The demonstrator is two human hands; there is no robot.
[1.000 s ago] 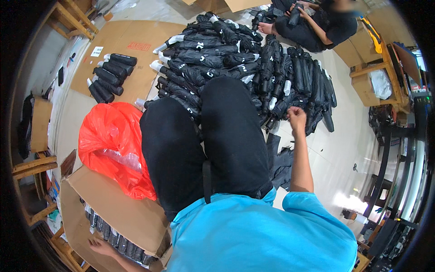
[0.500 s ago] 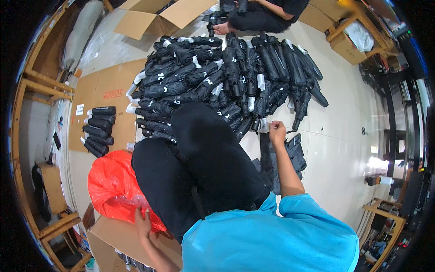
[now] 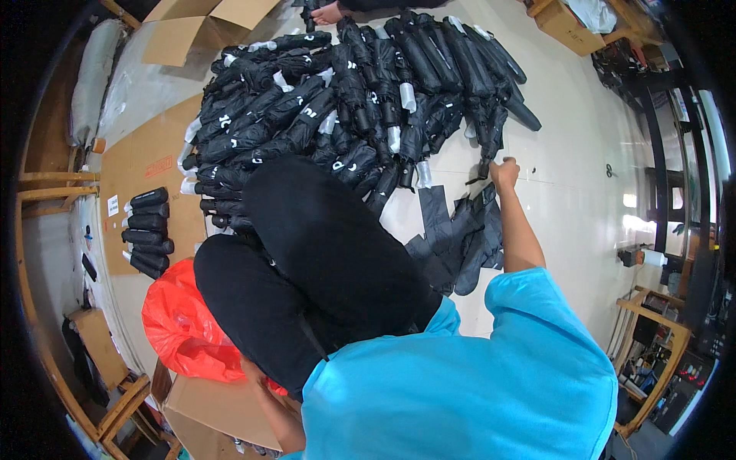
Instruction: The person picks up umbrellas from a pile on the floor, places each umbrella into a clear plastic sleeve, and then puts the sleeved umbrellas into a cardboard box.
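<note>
My right hand (image 3: 505, 175) is closed, its fingertips right beside the lower end of a folded black umbrella (image 3: 485, 147) at the right edge of a big pile. Whether the fingers grip that end or something small is hard to make out. Black fabric sleeves (image 3: 464, 238) lie loose on the floor below this hand. Over at lower left, my left hand (image 3: 251, 369) reaches between my leg and a red plastic bag (image 3: 180, 322); its fingers are hidden. The pile of folded umbrellas (image 3: 264, 115), several with white wraps on the ends, spreads beyond my knees.
An open cardboard box (image 3: 222, 402) with dark items inside stands by my left forearm. Several sleeved umbrellas (image 3: 147, 222) lie in a column on a flat cardboard sheet (image 3: 146, 172). Another person's hand (image 3: 328, 13) shows at the top, near an open carton (image 3: 172, 38). Wooden frames (image 3: 648, 360) line both sides.
My right hand has moved right, from a white-wrapped umbrella end to the outer umbrella. My left hand has slipped further behind the red bag's edge. The whole view has shifted.
</note>
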